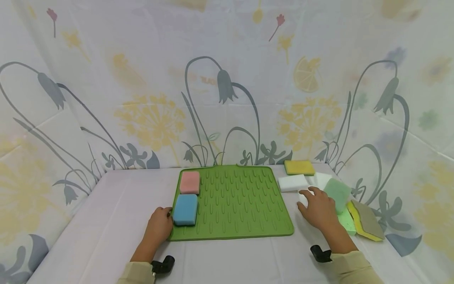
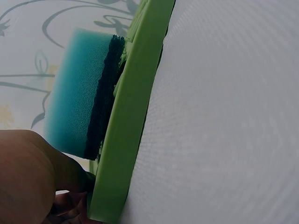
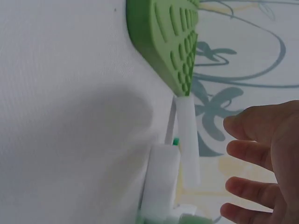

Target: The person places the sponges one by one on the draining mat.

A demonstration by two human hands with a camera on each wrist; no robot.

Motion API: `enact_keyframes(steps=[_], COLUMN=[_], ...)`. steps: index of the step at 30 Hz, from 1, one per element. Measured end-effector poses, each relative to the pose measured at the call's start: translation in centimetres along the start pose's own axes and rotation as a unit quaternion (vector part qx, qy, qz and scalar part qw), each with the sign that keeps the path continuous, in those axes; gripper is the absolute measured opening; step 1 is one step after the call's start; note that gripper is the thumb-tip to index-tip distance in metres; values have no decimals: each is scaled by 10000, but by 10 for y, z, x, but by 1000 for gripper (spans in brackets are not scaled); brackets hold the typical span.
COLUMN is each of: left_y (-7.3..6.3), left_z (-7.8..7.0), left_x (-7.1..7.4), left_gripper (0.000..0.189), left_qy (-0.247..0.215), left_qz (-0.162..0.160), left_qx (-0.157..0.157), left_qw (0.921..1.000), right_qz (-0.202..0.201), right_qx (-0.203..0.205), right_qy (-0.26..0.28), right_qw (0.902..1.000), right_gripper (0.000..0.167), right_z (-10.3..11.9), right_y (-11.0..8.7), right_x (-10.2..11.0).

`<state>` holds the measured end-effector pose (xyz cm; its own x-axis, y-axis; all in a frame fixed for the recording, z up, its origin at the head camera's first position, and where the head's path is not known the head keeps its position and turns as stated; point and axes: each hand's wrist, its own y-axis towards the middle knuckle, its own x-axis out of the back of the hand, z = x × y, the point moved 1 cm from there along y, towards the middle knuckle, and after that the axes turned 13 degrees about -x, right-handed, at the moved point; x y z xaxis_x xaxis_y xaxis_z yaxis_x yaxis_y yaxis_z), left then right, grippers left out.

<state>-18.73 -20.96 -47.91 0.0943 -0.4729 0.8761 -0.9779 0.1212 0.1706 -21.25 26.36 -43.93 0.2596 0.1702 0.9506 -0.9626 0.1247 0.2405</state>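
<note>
The left hand [image 1: 159, 224] curls at the left edge of the green mat [image 1: 234, 205], grip indeterminable, while the right hand [image 1: 319, 207], fingers wide, hovers near a white sponge [image 3: 161, 179] beyond the right edge.

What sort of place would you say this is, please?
Probably a staged tabletop workspace, though I can't be certain: a floral-printed backdrop stands behind a pale tabletop, where a ridged green mat holds a pink sponge and a blue sponge.
</note>
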Motion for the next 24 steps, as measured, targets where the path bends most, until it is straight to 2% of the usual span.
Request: enact_keyframes(steps=[19,24], left_y=[1,0], left_z=[2,0], left_x=[-2,-1], left_gripper=[34,34], left_qy=[12,-5], left_qz=[-31,-38], left_qx=[7,52], left_qw=[10000,10000], right_qz=[134,344], right_qx=[-564,-784], right_qy=[91,150], right_qw=[9983,9962], right_gripper=[44,47], right_z=[-32,-39], right_y=[5,7], right_x=[0,-1])
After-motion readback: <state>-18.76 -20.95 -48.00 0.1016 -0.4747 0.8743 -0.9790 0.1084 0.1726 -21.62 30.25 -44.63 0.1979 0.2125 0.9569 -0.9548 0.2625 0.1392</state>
